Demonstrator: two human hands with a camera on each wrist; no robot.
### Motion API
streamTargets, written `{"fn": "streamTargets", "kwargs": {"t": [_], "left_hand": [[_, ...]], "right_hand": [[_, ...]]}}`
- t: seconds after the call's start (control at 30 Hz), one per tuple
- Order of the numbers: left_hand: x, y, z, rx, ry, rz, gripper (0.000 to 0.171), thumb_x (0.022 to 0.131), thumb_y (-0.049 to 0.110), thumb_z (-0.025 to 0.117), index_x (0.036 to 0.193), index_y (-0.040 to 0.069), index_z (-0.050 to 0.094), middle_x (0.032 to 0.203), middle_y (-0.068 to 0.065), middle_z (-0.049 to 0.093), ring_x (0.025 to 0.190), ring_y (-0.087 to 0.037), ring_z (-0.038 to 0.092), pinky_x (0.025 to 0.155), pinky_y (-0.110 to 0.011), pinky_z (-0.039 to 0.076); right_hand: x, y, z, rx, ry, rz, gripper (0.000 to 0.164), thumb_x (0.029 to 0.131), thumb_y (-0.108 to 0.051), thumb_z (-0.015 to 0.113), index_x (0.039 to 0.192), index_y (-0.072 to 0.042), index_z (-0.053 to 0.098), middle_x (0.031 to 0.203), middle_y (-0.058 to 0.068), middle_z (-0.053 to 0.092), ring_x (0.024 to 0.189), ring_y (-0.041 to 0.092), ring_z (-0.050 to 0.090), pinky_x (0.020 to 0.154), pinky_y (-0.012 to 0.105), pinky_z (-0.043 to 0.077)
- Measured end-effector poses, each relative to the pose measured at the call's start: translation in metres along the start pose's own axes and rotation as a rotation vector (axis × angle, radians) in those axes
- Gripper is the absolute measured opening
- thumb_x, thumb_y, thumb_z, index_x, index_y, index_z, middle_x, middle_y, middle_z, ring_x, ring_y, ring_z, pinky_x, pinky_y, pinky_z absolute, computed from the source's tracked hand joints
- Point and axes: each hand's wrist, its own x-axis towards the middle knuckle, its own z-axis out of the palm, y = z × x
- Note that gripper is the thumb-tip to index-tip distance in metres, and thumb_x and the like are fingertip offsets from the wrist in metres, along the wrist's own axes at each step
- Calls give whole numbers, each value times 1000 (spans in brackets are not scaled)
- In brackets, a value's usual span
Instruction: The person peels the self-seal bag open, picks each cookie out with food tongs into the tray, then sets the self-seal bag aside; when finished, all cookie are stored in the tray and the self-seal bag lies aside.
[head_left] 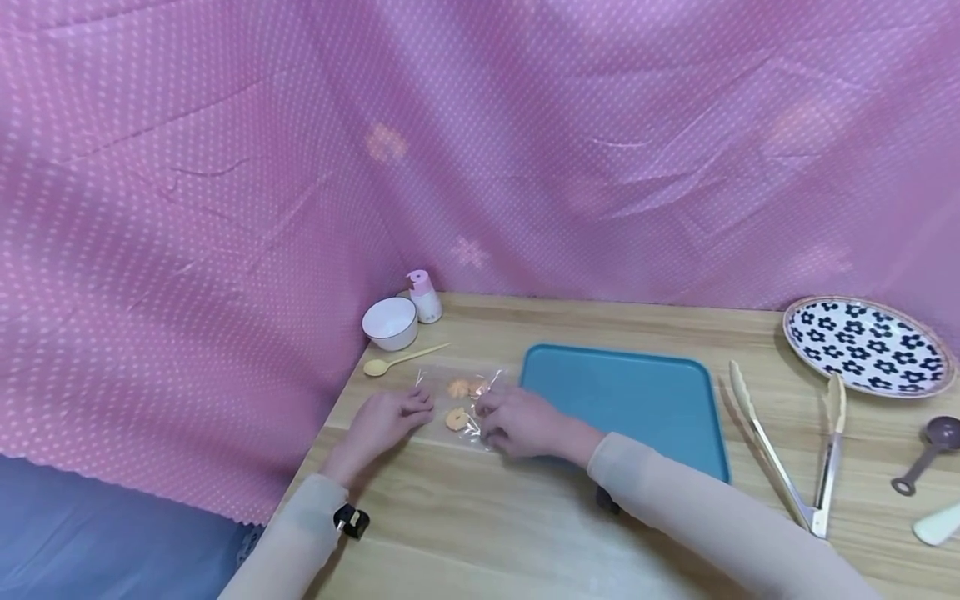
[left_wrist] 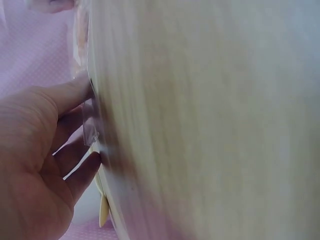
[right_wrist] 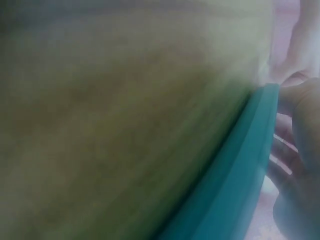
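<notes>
A clear plastic bag [head_left: 442, 433] with ring-shaped cookies [head_left: 457, 419] inside lies flat on the wooden table, left of the blue tray [head_left: 622, 400]. At its left edge my left hand [head_left: 388, 419] pinches the plastic between thumb and fingers; the left wrist view shows this hand [left_wrist: 45, 135] with a bag corner [left_wrist: 90, 122] sticking out past the thumb. My right hand [head_left: 521, 421] has its fingers bent at the bag's right edge, beside the tray's left side. In the right wrist view the tray rim [right_wrist: 235, 170] hides part of that hand [right_wrist: 305, 150].
Behind the left hand are a cream spoon [head_left: 405, 358], a white bowl [head_left: 391, 325] and a pump bottle [head_left: 425, 297]. To the right lie tongs [head_left: 772, 458], a flower-patterned plate [head_left: 866, 346], a dark measuring spoon [head_left: 930, 450] and a pale handle [head_left: 937, 525]. Pink cloth hangs behind the table.
</notes>
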Motion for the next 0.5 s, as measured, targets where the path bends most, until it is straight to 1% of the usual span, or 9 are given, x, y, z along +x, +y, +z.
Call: {"fn": "streamTargets", "kwargs": {"t": [0.1,0.27,0.4,0.5], "left_hand": [[2,1,0,4,9,4,27,88,35,78,111,22,78,132,-3,70,128,-24,66,112,-49,49],[4,2,0,7,4,-2,28,88,35,78,112,22,78,131,-3,70,128,-25,66,113,-50,48],[4,1,1,5,-9,-9,28,88,36,78,113,23,77,133,-3,70,129,-25,65,114,-51,47],[3,0,1,6,-17,-22,27,89,37,77,112,24,77,134,-1,69,130,-24,65,115,-50,47]], "right_hand": [[2,3,-1,18,-7,-13,10,84,-24,79,92,-29,79,115,-7,70,109,12,63,102,32,53],[4,5,-2,43,-29,-14,11,83,-20,80,90,-28,78,111,-9,67,105,12,62,98,30,54],[4,4,-1,31,-47,-13,11,82,-20,79,89,-28,77,112,-8,65,107,12,60,99,31,54],[5,3,1,17,-55,-38,9,85,-23,77,91,-29,75,118,-7,66,112,14,60,101,33,53]]}}
